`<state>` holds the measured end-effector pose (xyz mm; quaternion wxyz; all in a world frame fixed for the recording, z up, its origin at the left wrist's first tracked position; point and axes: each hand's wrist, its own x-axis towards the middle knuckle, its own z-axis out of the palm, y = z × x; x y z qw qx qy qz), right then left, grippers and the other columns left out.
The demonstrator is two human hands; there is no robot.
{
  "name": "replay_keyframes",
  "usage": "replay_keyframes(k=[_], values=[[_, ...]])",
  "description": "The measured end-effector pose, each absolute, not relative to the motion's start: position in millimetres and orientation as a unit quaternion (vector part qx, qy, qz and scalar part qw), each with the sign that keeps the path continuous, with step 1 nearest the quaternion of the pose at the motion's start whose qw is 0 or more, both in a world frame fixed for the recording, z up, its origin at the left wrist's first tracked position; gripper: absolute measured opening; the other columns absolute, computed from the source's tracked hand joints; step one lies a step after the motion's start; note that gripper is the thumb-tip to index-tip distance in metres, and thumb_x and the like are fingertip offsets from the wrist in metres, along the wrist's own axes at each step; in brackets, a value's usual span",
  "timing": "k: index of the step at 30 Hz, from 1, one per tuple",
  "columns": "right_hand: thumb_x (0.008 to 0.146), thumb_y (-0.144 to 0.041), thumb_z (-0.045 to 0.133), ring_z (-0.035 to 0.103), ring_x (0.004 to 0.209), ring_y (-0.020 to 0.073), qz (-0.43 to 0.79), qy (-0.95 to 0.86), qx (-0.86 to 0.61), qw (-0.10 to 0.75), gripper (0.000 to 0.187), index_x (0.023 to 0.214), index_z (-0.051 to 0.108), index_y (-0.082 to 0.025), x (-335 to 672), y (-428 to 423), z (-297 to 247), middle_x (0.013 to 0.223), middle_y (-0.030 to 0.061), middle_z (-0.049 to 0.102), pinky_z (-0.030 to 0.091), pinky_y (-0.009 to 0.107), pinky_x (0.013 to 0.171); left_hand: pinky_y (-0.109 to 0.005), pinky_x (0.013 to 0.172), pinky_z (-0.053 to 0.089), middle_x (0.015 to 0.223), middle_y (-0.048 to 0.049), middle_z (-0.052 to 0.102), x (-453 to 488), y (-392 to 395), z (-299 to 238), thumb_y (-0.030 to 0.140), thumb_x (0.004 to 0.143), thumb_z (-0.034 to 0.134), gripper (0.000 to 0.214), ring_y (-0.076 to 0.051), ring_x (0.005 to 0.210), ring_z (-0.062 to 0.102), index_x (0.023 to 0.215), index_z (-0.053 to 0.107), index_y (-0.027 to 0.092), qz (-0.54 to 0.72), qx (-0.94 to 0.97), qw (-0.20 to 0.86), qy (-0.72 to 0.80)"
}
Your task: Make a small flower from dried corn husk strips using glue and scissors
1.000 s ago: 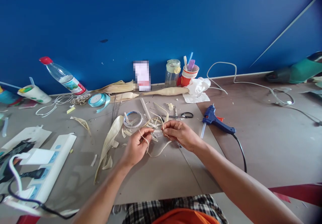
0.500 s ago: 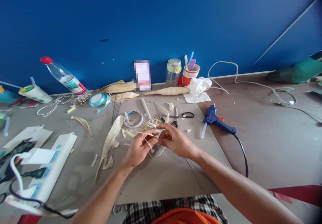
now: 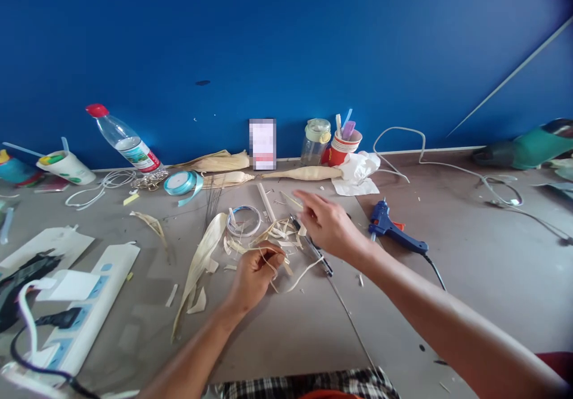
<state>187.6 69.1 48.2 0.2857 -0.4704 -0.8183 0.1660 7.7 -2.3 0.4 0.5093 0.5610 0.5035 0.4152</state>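
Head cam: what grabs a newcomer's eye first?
At table centre the left hand pinches pale husk strips, while the right hand is spread open above the scrap pile. A blue glue gun lies just right of it. A red-capped bottle leans at the deep blue wall, far left.

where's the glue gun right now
In the head view, the blue glue gun lies on the table right of centre, just right of the right hand, with the crumpled white tissue behind it.
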Motion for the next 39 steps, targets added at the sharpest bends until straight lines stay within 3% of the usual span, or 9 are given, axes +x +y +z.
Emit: replay_keyframes(k=[5, 9, 12, 24, 29, 34, 36, 39], values=[[0.082, -0.012, 0.037, 0.055, 0.085, 0.0244, -0.009, -0.842, -0.512, 0.17, 0.062, 0.142, 0.023, -0.016, 150.5, 155.6, 55.5, 0.099, 0.0138, 0.063, 0.037, 0.035, 0.075, -0.021, 0.05, 0.039, 0.071, -0.0013, 0.054, 6.6, -2.0, -3.9, 0.028, 0.08, 0.052, 0.016, -0.009, 0.056, 0.044, 0.077, 0.062, 0.015, 0.402, 0.555, 0.518, 0.512], [0.078, -0.008, 0.041, 0.054, 0.083, 0.0241, -0.059, -0.829, -0.547, 0.105, 0.082, 0.144, -0.007, -0.014, 118.7, 205.1, 59.8, 0.094, 0.0134, 0.064, 0.033, 0.034, 0.075, -0.022, 0.053, 0.039, 0.071, -0.0025, 0.055, 4.8, -0.5, -5.1, 0.026, 0.081, 0.052, 0.016, -0.011, 0.059, 0.047, 0.076, 0.063, 0.015, 0.413, 0.563, 0.507, 0.506], [0.078, -0.007, 0.041, 0.054, 0.084, 0.024, -0.07, -0.823, -0.557, 0.092, 0.087, 0.14, -0.02, -0.011, 102.8, 225.3, 62.4, 0.094, 0.0139, 0.064, 0.031, 0.034, 0.076, -0.023, 0.057, 0.039, 0.071, -0.0024, 0.055, 3.8, -0.3, -3.1, 0.026, 0.082, 0.051, 0.018, -0.012, 0.063, 0.049, 0.076, 0.063, 0.015, 0.411, 0.575, 0.496, 0.505], [0.081, -0.012, 0.045, 0.056, 0.086, 0.0268, -0.036, -0.797, -0.599, 0.068, 0.085, 0.142, -0.015, -0.012, 89.5, 258.4, 55.6, 0.094, 0.0156, 0.065, 0.033, 0.037, 0.076, -0.023, 0.059, 0.039, 0.073, -0.0026, 0.058, 2.7, -0.2, 3.7, 0.024, 0.082, 0.05, 0.016, -0.012, 0.063, 0.05, 0.075, 0.062, 0.016, 0.402, 0.562, 0.505, 0.517], [0.08, -0.011, 0.045, 0.057, 0.083, 0.0258, -0.045, -0.798, -0.595, 0.086, 0.088, 0.14, -0.02, -0.01, 89.5, 261.1, 59.8, 0.093, 0.0159, 0.066, 0.034, 0.036, 0.075, -0.023, 0.058, 0.038, 0.073, -0.0026, 0.057, 3.5, 0.1, 1.8, 0.024, 0.082, 0.05, 0.016, -0.012, 0.062, 0.049, 0.074, 0.061, 0.016, 0.404, 0.561, 0.507, 0.514], [0.077, -0.011, 0.05, 0.059, 0.082, 0.0258, -0.042, -0.79, -0.607, 0.076, 0.085, 0.144, -0.003, -0.012, 87.5, 260.6, 62.3, 0.094, 0.0158, 0.067, 0.035, 0.034, 0.073, -0.023, 0.057, 0.037, 0.071, -0.0016, 0.055, 3.5, 0.8, 0.8, 0.025, 0.083, 0.05, 0.017, -0.011, 0.06, 0.048, 0.074, 0.061, 0.016, 0.406, 0.558, 0.512, 0.511], [0.077, -0.014, 0.052, 0.06, 0.084, 0.0262, -0.027, -0.795, -0.602, 0.06, 0.073, 0.143, 0.019, -0.012, 88.1, 255.5, 59.5, 0.096, 0.017, 0.067, 0.036, 0.033, 0.073, -0.023, 0.056, 0.037, 0.069, -0.0011, 0.054, 3.3, 1.0, 1.2, 0.025, 0.082, 0.05, 0.016, -0.011, 0.059, 0.047, 0.074, 0.061, 0.016, 0.407, 0.551, 0.519, 0.511], [0.077, -0.017, 0.053, 0.061, 0.087, 0.0267, -0.005, -0.811, -0.584, 0.037, 0.043, 0.12, 0.054, -0.013, 92.2, 243.1, 52.2, 0.095, 0.0178, 0.067, 0.038, 0.032, 0.072, -0.022, 0.055, 0.036, 0.069, -0.0007, 0.052, 3.5, 0.5, 2.5, 0.025, 0.082, 0.05, 0.016, -0.01, 0.058, 0.046, 0.073, 0.06, 0.016, 0.408, 0.546, 0.527, 0.508]])
